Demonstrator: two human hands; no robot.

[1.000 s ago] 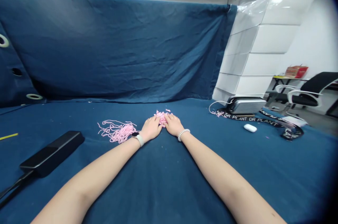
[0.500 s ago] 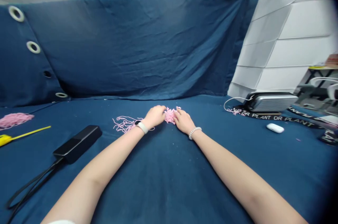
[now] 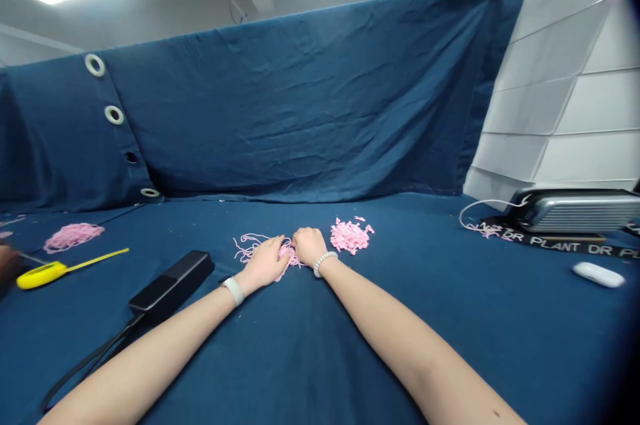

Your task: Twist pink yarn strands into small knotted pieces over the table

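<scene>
Left hand point(image 3: 265, 263) and right hand point(image 3: 310, 246) lie side by side, palms down.

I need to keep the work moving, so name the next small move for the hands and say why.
Probably have the right hand pinch the pink strands beside it. The left hand already lies on that tangle, so it can pin it, while the right hand rests free alongside. The chopped pink pieces sit apart, so they need nothing yet.

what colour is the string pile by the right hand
The string pile is light pink, best in head view.
</scene>
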